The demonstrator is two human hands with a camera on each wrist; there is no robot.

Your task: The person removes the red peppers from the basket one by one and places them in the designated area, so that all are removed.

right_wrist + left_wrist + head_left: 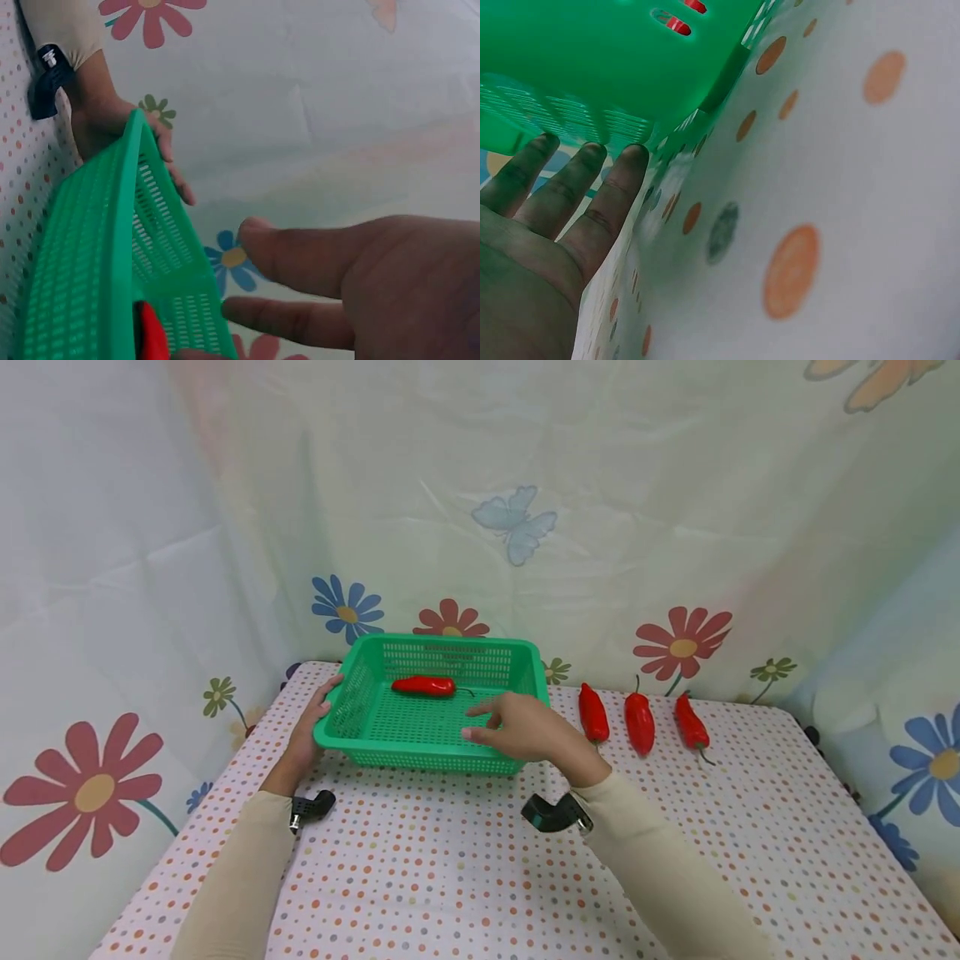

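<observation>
A green plastic basket [431,753] stands on the table with a red chili pepper [423,686] lying inside near its back wall. My left hand [306,731] rests against the basket's left side; the left wrist view has its fingers [604,217] stretched out, tips at the slotted wall. Over the basket's right front part hovers my right hand [517,727], its thumb and index finger spread apart and nothing between them. In the right wrist view, that thumb [300,259] and the finger below it are extended.
To the right of the basket lie three more red peppers in a row: one nearest it [593,713], a middle one [639,723] and a far-right one [691,722]. A dotted cloth [420,868] covers the table. A flowered curtain [600,527] hangs behind.
</observation>
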